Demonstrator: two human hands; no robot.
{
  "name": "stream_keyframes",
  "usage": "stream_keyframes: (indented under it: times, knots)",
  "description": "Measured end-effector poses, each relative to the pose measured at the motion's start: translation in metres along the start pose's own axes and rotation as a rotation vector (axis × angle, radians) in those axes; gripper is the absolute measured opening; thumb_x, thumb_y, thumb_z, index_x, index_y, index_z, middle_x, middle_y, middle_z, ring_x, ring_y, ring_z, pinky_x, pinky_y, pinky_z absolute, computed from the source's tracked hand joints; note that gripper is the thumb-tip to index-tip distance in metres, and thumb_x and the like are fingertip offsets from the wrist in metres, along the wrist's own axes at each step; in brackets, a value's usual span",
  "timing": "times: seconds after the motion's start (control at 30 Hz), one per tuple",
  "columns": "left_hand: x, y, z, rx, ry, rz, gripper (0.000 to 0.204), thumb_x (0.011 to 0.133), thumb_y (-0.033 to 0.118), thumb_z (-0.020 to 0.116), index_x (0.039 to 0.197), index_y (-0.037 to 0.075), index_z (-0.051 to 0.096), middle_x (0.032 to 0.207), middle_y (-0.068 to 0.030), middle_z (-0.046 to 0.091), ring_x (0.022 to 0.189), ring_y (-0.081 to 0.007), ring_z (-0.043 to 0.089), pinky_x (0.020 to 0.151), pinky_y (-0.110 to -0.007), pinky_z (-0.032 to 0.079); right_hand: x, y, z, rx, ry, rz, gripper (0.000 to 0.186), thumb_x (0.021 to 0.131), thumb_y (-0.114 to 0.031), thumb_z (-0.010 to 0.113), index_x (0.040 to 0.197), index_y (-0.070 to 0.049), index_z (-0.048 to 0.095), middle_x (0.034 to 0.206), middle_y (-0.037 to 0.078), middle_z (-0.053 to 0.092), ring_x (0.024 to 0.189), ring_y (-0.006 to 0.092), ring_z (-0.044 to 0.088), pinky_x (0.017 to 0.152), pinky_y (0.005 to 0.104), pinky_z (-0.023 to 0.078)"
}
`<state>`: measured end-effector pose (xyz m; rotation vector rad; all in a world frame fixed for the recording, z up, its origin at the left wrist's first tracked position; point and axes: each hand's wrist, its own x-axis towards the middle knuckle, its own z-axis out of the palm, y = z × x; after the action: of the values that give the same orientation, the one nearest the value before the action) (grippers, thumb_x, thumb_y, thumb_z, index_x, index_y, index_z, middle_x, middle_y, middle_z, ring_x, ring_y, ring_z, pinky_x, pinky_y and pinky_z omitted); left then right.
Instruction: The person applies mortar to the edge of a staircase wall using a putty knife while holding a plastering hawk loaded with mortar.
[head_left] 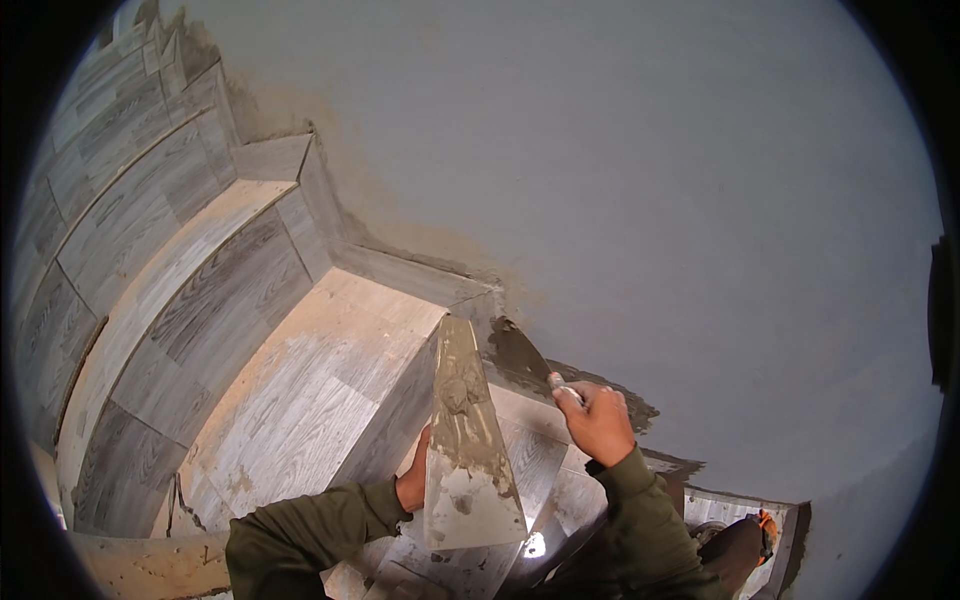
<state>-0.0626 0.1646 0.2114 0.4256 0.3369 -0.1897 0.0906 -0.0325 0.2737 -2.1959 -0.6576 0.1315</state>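
Trowel (524, 354) in right hand (601, 424), panel (468, 430) in left hand (413, 476)

L hand (413, 480) part-hidden; R hand (603, 427) clenched

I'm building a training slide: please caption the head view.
Left hand supporting a mortar-smeared board, the right hand holds a trowel at the wall beside wood-patterned stairs.
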Motion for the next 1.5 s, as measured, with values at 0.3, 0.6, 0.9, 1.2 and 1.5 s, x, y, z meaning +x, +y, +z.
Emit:
stream_keyframes:
  times: [0.3, 0.6, 0.9, 1.2, 1.5]
  knots:
    - [0.015, 0.0, -0.035, 0.035, -0.308, 0.03, 0.056, 0.093, 0.05, 0.033, 0.126, 0.007, 0.045, 0.116, -0.0132, 0.055, 0.105, -0.0282, 0.056, 0.094, -0.042, 0.044, -0.006, -0.019, -0.037, -0.027, -0.066, -0.101, 0.03, 0.081, -0.028, 0.058, 0.087, -0.001, 0.067, 0.063, 0.018, 0.058, 0.057, 0.0335, 0.055, 0.06, 0.0394, 0.044]
    - [0.01, -0.004, -0.005, 0.21, -0.046, 0.099, 0.053, 0.092, 0.044, 0.029, 0.123, 0.006, 0.049, 0.113, -0.0117, 0.059, 0.1, -0.0258, 0.059, 0.093, -0.038, 0.045, 0.04, -0.007, -0.021, -0.023, -0.098, -0.143, 0.032, 0.081, -0.028, 0.06, 0.088, 0.003, 0.067, 0.06, 0.018, 0.056, 0.054, 0.0266, 0.054, 0.059, 0.0364, 0.045]
    - [0.013, -0.002, -0.024, -0.04, -0.229, 0.023, 0.054, 0.091, 0.045, 0.03, 0.123, 0.006, 0.049, 0.114, -0.0125, 0.058, 0.101, -0.0266, 0.058, 0.093, -0.039, 0.045, 0.012, 0.001, -0.034, -0.014, -0.051, -0.024, 0.032, 0.082, -0.029, 0.06, 0.084, 0.002, 0.067, 0.057, 0.015, 0.053, 0.054, 0.0229, 0.051, 0.057, 0.0341, 0.043]
    - [0.014, -0.002, -0.009, 0.224, -0.125, 0.144, 0.048, 0.093, 0.04, 0.031, 0.118, 0.005, 0.051, 0.107, -0.0113, 0.061, 0.097, -0.0247, 0.06, 0.087, -0.037, 0.048, 0.007, -0.009, -0.014, -0.042, -0.005, -0.18, 0.032, 0.084, -0.031, 0.057, 0.082, -0.001, 0.067, 0.067, 0.02, 0.059, 0.064, 0.038, 0.057, 0.065, 0.043, 0.044]
    - [0.005, -0.003, -0.019, 0.048, -0.112, 0.014, 0.058, 0.093, 0.051, 0.029, 0.124, 0.006, 0.047, 0.114, -0.0109, 0.057, 0.103, -0.0253, 0.056, 0.094, -0.039, 0.044, 0.008, -0.02, -0.006, -0.07, 0.144, -0.152, 0.031, 0.084, -0.029, 0.055, 0.086, 0.0, 0.066, 0.067, 0.02, 0.059, 0.066, 0.0374, 0.058, 0.065, 0.0419, 0.044]
